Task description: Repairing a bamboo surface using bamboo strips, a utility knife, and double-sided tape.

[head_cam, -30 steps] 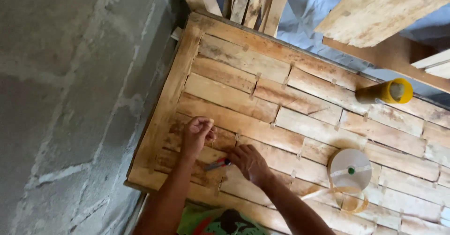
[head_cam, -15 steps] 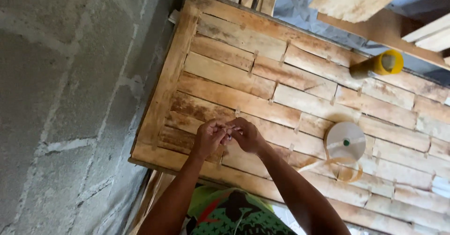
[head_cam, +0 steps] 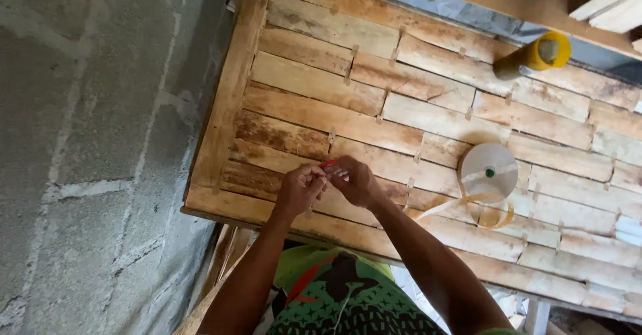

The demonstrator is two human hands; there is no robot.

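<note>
Against the grey block wall [head_cam: 87,141] on the left lies a large wooden panel [head_cam: 428,121] of short planks set in rows, small wooden spacers standing in the joints. Its framed left edge runs close along the wall, leaving only a narrow gap there; the near edge sits just in front of the person's body, and the planks stretch open to the right and away. On the panel, right of the hands, stands a pale spool of banding tape [head_cam: 488,171] with a loose loop curling toward the near edge, well apart from a yellow tube [head_cam: 535,55] lying near the far right corner. Smallest is the red pencil-like tool [head_cam: 329,164], pinched between both hands above the lower left planks; only a short tip shows, its long axis slanting up and to the right. The left hand [head_cam: 301,188] and right hand [head_cam: 354,181] are both closed on it, fingertips meeting. A second ago the hands were apart; since then they have come together and the view has shifted.
</note>
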